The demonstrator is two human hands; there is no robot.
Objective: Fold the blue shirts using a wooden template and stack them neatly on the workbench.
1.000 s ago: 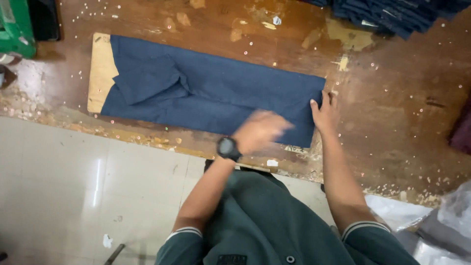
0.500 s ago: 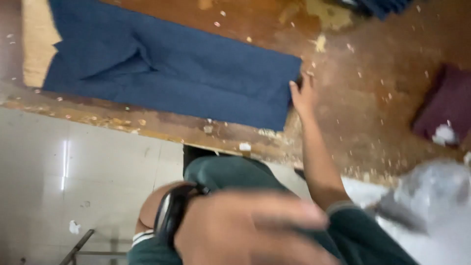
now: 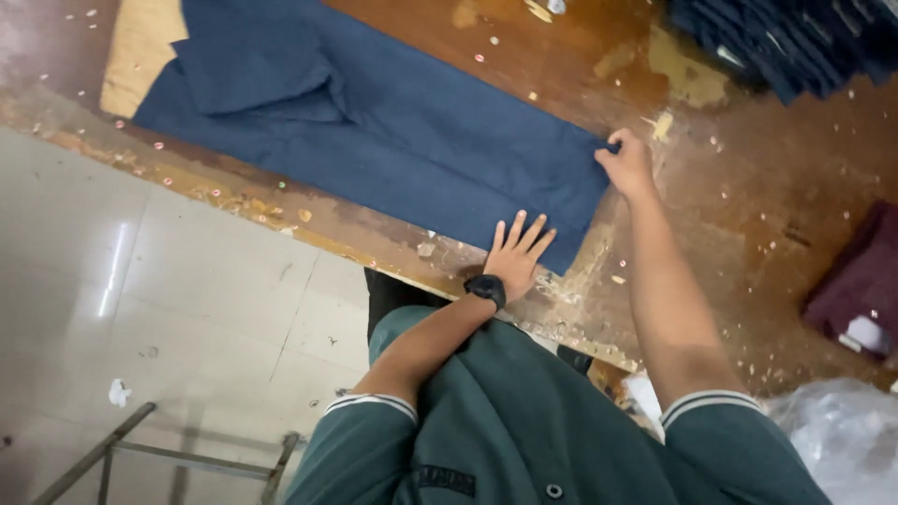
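- Blue garment (image 3: 374,140): folded long, lying flat on worn wooden table (image 3: 748,215), near its front edge; far end rests on a tan board (image 3: 136,56).
- Left hand (image 3: 517,254): fingers spread, palm flat on garment's near corner; not gripping. Black watch (image 3: 485,289) on wrist.
- Right hand (image 3: 625,165): pinching garment's right edge at far corner.
- Stack of dark blue clothes (image 3: 795,42): table top right, well apart.
- Maroon cloth (image 3: 861,276): right edge.

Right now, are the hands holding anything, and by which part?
The right hand pinches the blue garment at its far end corner; the left hand only presses flat on its near edge.
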